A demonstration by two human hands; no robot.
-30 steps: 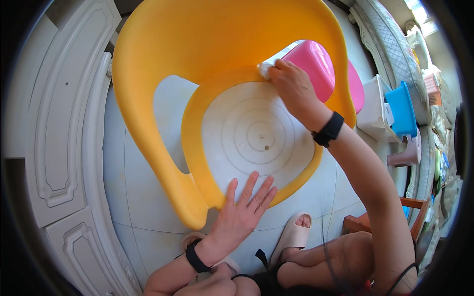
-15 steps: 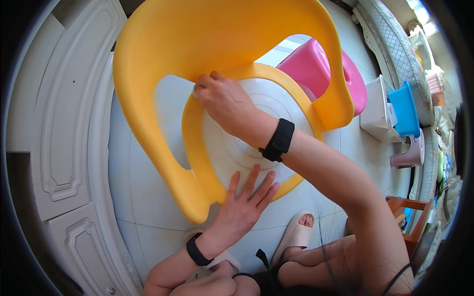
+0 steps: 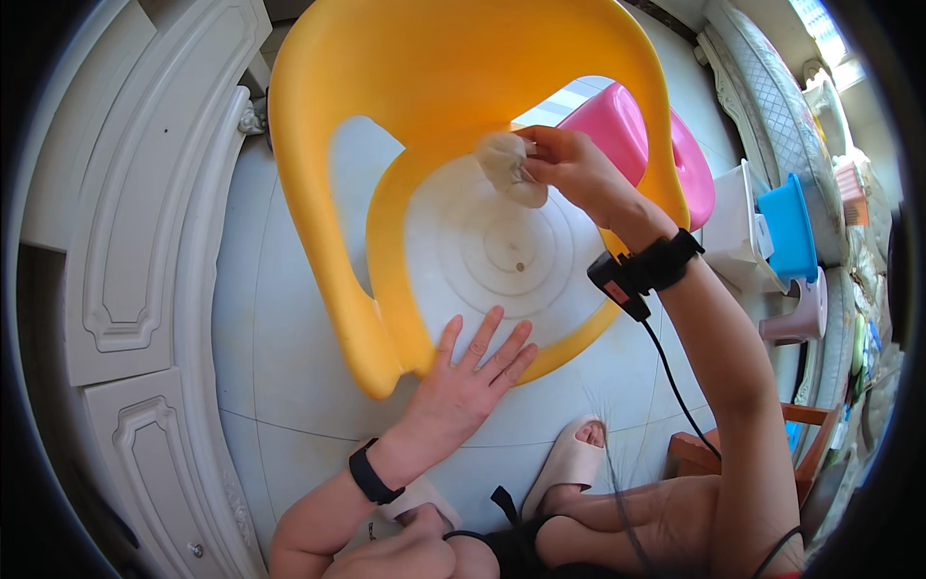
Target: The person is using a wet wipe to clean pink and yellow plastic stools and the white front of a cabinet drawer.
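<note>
A yellow plastic chair (image 3: 395,58) with a curved back and armrests stands in front of me. Its round white seat (image 3: 453,270) has ring-shaped ridges and a small dark spot near the middle. My right hand (image 3: 588,179) pinches a crumpled off-white cloth (image 3: 503,166) over the far right part of the seat; whether the cloth touches the seat I cannot tell. My left hand (image 3: 451,400) lies with fingers spread on the seat's near edge, palm down.
Behind the chair's right armrest is a pink plastic seat or stool (image 3: 612,125). Farther right are a white bin (image 3: 733,236), a blue tub (image 3: 791,227) and a pale stool (image 3: 799,314). White cabinets (image 3: 125,261) line the left. A wooden piece (image 3: 694,454) stands by my right leg.
My right hand has moved right from the seat's far left rim, and the cloth now shows plainly in it. My left hand stays at the near edge. The view has shifted slightly.
</note>
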